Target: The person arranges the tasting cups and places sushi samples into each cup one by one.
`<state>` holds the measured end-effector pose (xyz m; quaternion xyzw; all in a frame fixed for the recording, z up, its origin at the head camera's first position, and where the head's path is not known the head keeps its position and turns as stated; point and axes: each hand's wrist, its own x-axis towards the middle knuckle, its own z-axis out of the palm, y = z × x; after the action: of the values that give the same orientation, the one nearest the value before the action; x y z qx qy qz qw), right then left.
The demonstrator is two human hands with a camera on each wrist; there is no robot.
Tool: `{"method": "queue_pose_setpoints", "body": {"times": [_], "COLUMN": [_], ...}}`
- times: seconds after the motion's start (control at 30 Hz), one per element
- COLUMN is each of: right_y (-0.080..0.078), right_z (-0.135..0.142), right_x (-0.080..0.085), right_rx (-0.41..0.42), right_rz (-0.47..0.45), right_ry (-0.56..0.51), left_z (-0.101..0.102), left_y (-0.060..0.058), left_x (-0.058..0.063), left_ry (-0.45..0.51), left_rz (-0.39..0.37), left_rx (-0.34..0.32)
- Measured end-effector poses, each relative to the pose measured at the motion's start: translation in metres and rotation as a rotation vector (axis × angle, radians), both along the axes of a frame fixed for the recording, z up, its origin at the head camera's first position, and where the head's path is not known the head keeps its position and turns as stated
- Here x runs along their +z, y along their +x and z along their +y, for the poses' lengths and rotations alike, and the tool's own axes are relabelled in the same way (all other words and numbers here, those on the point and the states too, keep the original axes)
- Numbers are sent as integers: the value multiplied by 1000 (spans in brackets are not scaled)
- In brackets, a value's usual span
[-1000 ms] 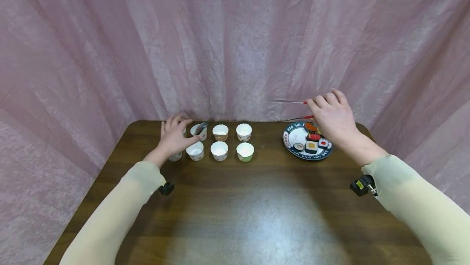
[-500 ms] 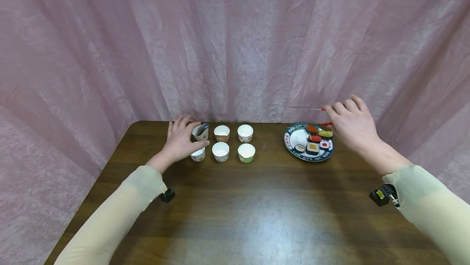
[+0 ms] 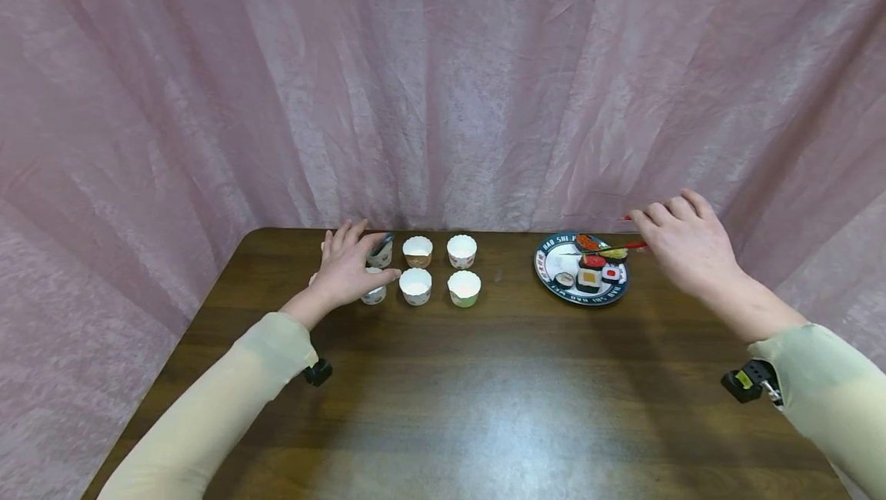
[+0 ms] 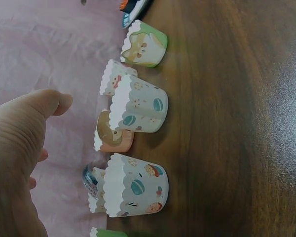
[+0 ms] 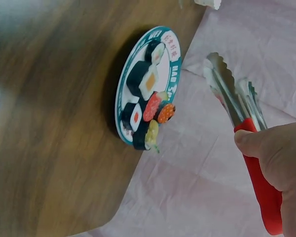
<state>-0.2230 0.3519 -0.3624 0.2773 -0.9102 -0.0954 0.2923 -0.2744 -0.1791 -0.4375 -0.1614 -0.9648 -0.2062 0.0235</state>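
Observation:
My left hand (image 3: 346, 273) hovers over the left end of two rows of scalloped paper cups, fingers spread and holding nothing. In the left wrist view its thumb is apart from a white patterned cup (image 4: 140, 190). A dark, silvery piece (image 4: 90, 181) sticks out of the cup behind. My right hand (image 3: 692, 250) grips metal tongs with red handles (image 5: 259, 185); their arms stand apart with nothing between them. The tongs are above an oval plate (image 3: 557, 260) with a lettered rim. Several sushi pieces lie on it, including an orange-topped one (image 5: 166, 113) and a yellow-topped one (image 5: 152, 134).
More paper cups stand in the rows, among them a green one (image 3: 464, 289) at the front right end and a brown one (image 3: 418, 252) behind. A pink curtain (image 3: 443, 85) hangs at the far edge of the wooden table (image 3: 484, 377).
My right hand has moved right and slightly down with the tongs, from left of the plate to over it. My left hand has shifted slightly right above the cups.

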Motion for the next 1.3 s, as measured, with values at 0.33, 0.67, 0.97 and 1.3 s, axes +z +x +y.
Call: {"method": "queue_pose_setpoints", "body": {"times": [0.33, 0.67, 0.97, 1.3], "right_y": [9, 16, 17, 16], "right_z": [15, 26, 42, 42], "right_x": [1, 2, 0, 2], "right_rx": [-9, -12, -21, -35], "right_rz": [-27, -42, -78, -139], "right_ry": [77, 91, 122, 177], "left_z": [3, 17, 31, 41], "left_y": [-7, -14, -28, -45], "left_x": [-4, -7, -13, -21], "left_ry": [-30, -47, -76, -108], "left_rz": [-36, -17, -38, -24], "left_rx": [1, -1, 12, 54]}}
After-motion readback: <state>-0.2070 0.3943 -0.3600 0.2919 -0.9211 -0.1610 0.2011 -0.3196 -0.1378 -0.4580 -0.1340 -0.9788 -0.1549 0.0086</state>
